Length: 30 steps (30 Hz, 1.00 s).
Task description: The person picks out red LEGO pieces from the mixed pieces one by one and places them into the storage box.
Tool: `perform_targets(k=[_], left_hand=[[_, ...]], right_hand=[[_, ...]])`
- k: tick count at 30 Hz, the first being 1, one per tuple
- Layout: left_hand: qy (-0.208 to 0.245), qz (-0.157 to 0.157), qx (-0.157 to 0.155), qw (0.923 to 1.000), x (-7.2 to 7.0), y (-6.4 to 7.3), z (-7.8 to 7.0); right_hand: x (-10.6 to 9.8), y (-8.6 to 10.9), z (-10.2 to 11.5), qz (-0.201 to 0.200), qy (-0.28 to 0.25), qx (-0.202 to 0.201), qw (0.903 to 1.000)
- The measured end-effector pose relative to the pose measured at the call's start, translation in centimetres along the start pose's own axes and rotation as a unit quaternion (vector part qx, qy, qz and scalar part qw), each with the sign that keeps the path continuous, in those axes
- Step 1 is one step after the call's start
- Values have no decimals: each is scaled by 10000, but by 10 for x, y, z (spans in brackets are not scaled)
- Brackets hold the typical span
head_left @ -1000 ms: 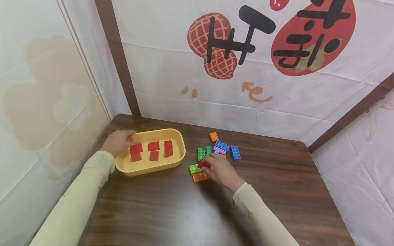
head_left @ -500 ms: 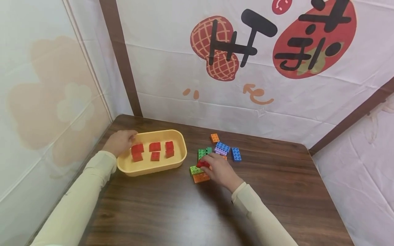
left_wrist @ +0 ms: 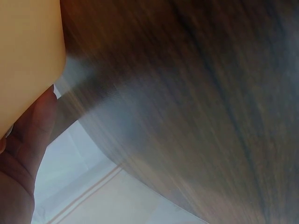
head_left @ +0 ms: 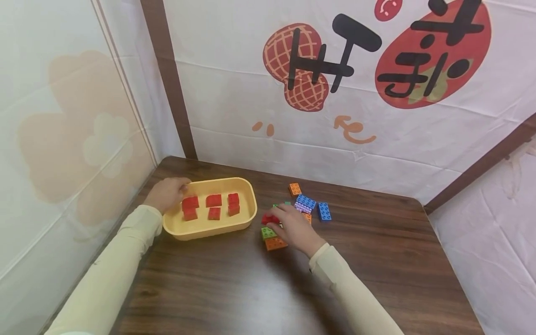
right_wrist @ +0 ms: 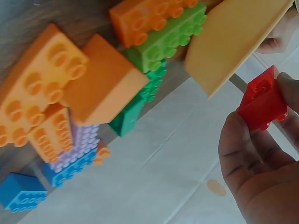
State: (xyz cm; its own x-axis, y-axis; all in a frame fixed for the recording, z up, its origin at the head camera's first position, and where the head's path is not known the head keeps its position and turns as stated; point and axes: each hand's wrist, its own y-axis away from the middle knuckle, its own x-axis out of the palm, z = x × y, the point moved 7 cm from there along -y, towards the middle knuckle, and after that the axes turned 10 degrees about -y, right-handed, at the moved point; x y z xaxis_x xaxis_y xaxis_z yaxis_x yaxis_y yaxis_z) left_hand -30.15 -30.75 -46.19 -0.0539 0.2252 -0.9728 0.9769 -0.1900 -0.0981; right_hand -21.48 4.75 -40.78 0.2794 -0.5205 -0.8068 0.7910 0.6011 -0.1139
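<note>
My left hand (head_left: 166, 194) grips the left end of a yellow plastic tray (head_left: 209, 226), its fingertips at the rim. From below, the left wrist view shows the fingers (left_wrist: 39, 122) against the outer wall. Several red building bricks (head_left: 214, 200) lie spread in two rows inside. My right hand (head_left: 294, 227) pinches another red brick (right_wrist: 262, 103) between thumb and fingers, holding it over the loose bricks, right of the tray. Under and around that hand are a light green brick (head_left: 268, 232), an orange brick (head_left: 276, 244) and green bricks (right_wrist: 128, 114), partly hidden.
Farther back lie a small orange brick (head_left: 295, 189), a blue brick (head_left: 306, 201), a purple brick (head_left: 302, 208) and a separate blue brick (head_left: 324, 211). Printed cloth walls (head_left: 234, 93) border the dark wooden table (head_left: 234, 288) at the back and sides.
My right hand has lifted the red brick from among the loose bricks and shifted it slightly left toward the tray. My left hand stays on the tray. The head view has shifted slightly.
</note>
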Motion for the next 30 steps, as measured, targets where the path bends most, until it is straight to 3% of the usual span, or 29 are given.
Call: perform_targets(k=[7,30], left_hand=[[1,181,-154,9997,3,-1,1],[-33,26,-67,10000,0,-1,1]], right_hand=[[2,-14,10,-23,20,-131,9999],[19,-65,49,103,396,-825,9957]])
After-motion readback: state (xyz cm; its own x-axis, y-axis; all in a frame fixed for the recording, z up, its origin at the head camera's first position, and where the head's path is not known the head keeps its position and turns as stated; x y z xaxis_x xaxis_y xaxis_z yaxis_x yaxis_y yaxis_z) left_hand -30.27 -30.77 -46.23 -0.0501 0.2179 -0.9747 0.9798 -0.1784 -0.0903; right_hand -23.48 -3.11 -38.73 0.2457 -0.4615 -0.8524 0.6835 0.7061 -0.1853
